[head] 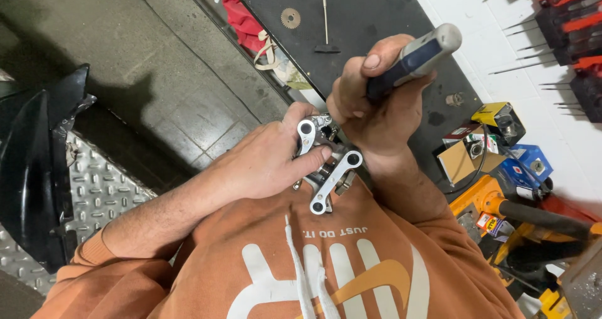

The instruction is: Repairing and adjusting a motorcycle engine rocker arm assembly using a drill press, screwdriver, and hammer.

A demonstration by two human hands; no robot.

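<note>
While the left hand (269,162) clamps the silver linkage bracket (326,171) against the chest, the right hand (376,106) is fisted round a blue-handled tool (411,58), handle slanting up-right, its tip hidden just above the bracket's upper end.

A small gear (290,18) and a T-handled tool (326,27) lay on the dark surface (376,11), with coloured boxes (501,149) past its right edge.
</note>
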